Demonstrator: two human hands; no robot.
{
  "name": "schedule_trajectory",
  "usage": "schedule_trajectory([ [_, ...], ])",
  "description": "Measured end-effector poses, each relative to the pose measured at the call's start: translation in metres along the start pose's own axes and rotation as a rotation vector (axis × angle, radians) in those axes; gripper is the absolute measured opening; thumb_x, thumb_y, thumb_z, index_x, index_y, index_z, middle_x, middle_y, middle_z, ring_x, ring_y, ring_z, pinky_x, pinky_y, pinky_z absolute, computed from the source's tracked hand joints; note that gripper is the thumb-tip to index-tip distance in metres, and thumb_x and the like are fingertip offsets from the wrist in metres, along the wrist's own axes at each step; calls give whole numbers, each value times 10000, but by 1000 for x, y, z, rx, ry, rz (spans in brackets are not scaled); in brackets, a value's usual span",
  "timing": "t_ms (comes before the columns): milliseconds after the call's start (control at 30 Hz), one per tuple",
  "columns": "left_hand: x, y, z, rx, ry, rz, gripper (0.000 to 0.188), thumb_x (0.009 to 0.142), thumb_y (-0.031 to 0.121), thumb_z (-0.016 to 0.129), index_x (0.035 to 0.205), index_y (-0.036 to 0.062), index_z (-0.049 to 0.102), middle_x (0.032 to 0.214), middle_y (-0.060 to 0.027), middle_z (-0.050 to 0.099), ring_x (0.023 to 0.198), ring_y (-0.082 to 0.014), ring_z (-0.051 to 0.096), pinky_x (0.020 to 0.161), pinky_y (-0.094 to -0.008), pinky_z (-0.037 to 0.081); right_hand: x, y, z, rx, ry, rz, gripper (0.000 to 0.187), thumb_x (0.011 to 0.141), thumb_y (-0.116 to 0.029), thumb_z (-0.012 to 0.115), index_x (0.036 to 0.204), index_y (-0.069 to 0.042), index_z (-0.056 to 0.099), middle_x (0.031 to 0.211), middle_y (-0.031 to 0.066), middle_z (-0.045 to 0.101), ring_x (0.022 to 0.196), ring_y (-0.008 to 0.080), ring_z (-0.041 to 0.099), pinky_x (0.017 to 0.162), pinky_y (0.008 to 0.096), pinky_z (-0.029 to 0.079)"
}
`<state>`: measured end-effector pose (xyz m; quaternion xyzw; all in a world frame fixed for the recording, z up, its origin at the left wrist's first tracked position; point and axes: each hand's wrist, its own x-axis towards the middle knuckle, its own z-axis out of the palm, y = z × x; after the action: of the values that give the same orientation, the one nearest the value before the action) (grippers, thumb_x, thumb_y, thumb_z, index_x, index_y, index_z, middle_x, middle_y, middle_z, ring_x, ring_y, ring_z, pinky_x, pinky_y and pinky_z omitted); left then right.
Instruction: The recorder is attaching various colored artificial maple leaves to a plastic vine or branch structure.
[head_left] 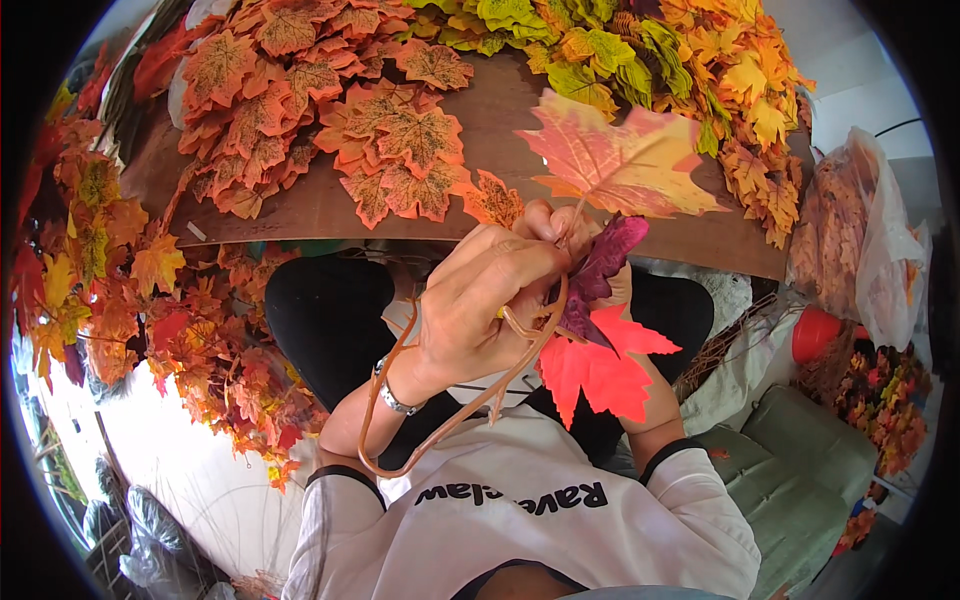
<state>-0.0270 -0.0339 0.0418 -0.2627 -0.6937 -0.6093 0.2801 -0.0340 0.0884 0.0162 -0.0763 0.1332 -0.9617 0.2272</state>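
Note:
In front of my lap, both hands meet at the base of several artificial maple leaves. My left hand [478, 292] is closed, its fingers bent around a brown plastic stem [440, 432] that loops down past my left wrist. My right hand [622, 288] is partly covered by leaves; its fingertips pinch the stem of a pink-and-yellow leaf [622, 162] beside my left fingertips. A dark purple leaf [606, 265] stands out at the joint, and a bright red leaf [605, 368] hangs below it. Where the stems join is hidden by my fingers.
Ahead is a brown board table [705, 232], bearing piled orange leaves [415, 135], green leaves [600, 55] and yellow leaves [748, 85]. Finished-looking leaf garlands [150, 320] hang at the left. A clear plastic bag [872, 240] of leaves stands right, near a red container [815, 335].

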Motion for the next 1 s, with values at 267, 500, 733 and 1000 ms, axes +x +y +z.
schedule_trajectory([
  [267, -1, -1, -7, 17, -89, 5, 258, 630, -167, 580, 838, -16, 559, 724, -101, 593, 592, -191, 557, 529, -245, 441, -1, 2, 0, 17, 65, 9, 263, 826, -206, 563, 948, -7, 442, 861, 37, 404, 625, 85, 495, 390, 175, 438],
  [500, -1, 0, -6, -6, -47, -35, 237, 635, -125, 609, 831, 2, 567, 662, -85, 537, 570, -200, 520, 522, -269, 417, 2, 7, 7, -39, 120, -73, 262, 808, -194, 588, 924, -1, 453, 836, 41, 421, 728, 106, 508, 555, 204, 487],
  [733, -2, 0, -6, -9, -35, -40, 219, 647, -103, 623, 827, 9, 566, 634, -75, 509, 554, -206, 487, 512, -282, 397, 0, 4, -1, -14, 47, -28, 261, 802, -181, 592, 927, 2, 454, 881, 44, 414, 736, 106, 508, 589, 209, 496],
  [1000, -3, 0, -6, -24, -34, -40, 234, 638, -101, 630, 834, 9, 565, 642, -77, 505, 560, -206, 484, 519, -284, 397, 0, 3, 2, 5, 72, -2, 263, 810, -190, 580, 935, 1, 450, 880, 44, 407, 775, 117, 503, 646, 234, 502],
])
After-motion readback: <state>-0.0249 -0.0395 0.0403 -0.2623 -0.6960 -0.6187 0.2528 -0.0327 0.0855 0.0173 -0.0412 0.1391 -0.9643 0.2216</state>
